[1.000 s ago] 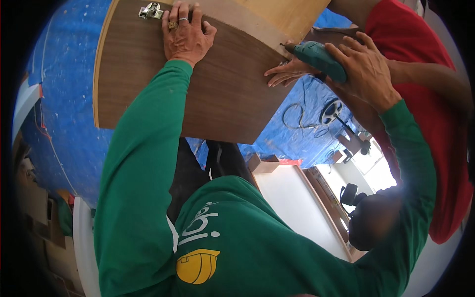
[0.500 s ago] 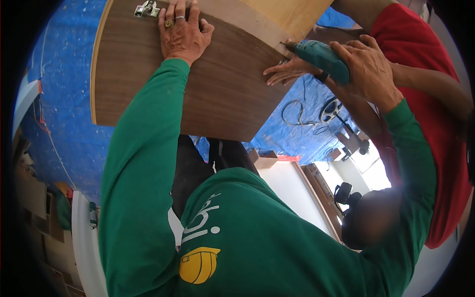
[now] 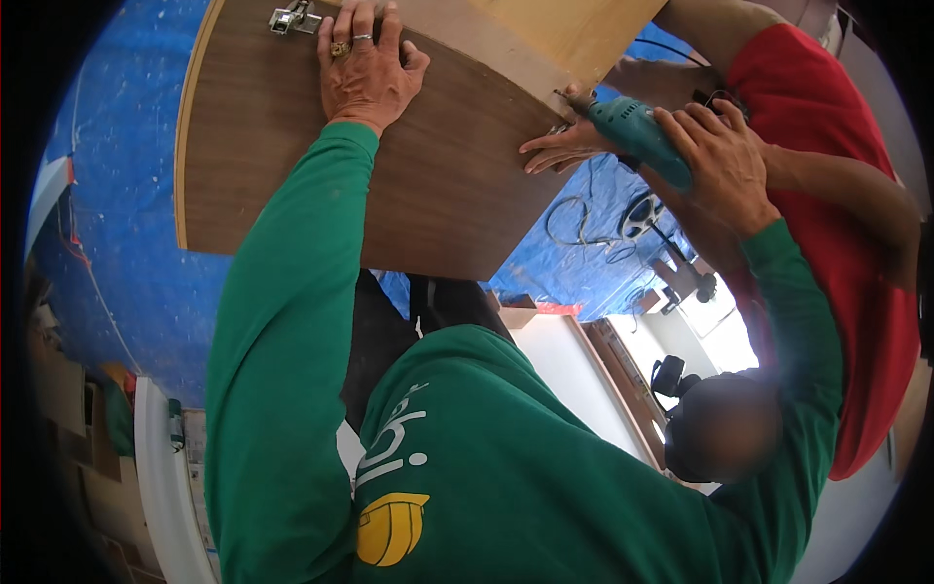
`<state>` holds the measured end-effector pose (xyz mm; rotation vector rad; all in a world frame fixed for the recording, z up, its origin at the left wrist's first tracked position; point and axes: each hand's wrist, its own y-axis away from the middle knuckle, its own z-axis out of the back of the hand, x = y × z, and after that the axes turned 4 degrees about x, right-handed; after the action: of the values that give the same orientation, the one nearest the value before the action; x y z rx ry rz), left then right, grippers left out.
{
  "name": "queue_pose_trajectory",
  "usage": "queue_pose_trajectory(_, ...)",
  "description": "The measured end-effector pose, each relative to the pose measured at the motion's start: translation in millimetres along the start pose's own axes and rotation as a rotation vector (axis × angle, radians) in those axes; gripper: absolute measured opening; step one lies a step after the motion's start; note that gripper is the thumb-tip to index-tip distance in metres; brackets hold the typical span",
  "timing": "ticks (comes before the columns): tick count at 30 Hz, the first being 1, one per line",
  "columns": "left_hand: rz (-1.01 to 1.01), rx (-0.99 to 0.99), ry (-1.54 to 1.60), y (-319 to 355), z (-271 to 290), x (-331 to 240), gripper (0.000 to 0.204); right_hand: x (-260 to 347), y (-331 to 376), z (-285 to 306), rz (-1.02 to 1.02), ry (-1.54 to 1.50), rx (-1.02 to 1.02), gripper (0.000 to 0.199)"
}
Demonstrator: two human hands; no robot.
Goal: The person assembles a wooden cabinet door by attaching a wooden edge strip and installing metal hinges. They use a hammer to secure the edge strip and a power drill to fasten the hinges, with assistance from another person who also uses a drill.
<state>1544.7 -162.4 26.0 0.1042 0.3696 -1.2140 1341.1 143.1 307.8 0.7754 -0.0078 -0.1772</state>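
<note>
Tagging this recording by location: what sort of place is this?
Likely an indoor work site or makeshift workshop, judging by the blue tarp, the brown wooden panel and the teal power drill.

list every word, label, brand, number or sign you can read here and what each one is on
Green shirt: white lettering, partly lost in folds; I don't copy it out. Beside it is a yellow hard-hat drawing.
Teal drill: no readable marking.
Metal hinge: any stamp is too small to read.
Small green cylinder: any print is too small to read.
</note>
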Motion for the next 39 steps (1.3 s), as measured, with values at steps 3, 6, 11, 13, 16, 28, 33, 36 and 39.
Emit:
queue_pose_trajectory(3,0.004,-0.004,-0.002,0.4,0.8,1.4,0.054,1.4,-5.4,11.2,0.002,0.005,0.019,0.076)
queue_pose_trajectory(6,0.002,0.005,-0.004,-0.5,1.0,0.8,0.054,6.4,-9.5,19.1,0.011,0.014,0.024,0.078)
queue_pose_trajectory(11,-0.003,-0.021,-0.007,2.0,-1.9,7.1,0.055,3.4,-11.5,10.9,0.048,-0.045,0.048,0.082)
queue_pose_trajectory(13,-0.01,-0.014,-0.004,0.5,-2.4,5.0,0.055,3.2,-8.2,9.5,0.052,-0.03,0.034,0.082)
queue_pose_trajectory(16,0.001,0.018,-0.016,0.3,-1.3,2.2,0.056,3.3,-7.7,13.4,0.034,-0.041,0.065,0.08)
queue_pose_trajectory(28,0.013,0.041,-0.003,3.8,-1.3,-1.7,0.056,179.7,-26.7,93.3,-0.188,-0.813,-0.029,0.046)
queue_pose_trajectory(33,0.002,0.027,-0.026,2.4,-4.9,1.4,0.056,243.8,-42.6,27.8,-0.237,-0.975,0.153,0.043)
queue_pose_trajectory(36,-0.006,0.032,-0.02,4.4,-2.6,0.9,0.055,225.9,-22.2,27.7,-0.334,-0.959,-0.072,0.044)
queue_pose_trajectory(39,0.003,0.011,-0.051,-1.4,-6.1,2.6,0.055,161.0,-7.7,72.0,-0.371,-0.645,-0.471,0.056)
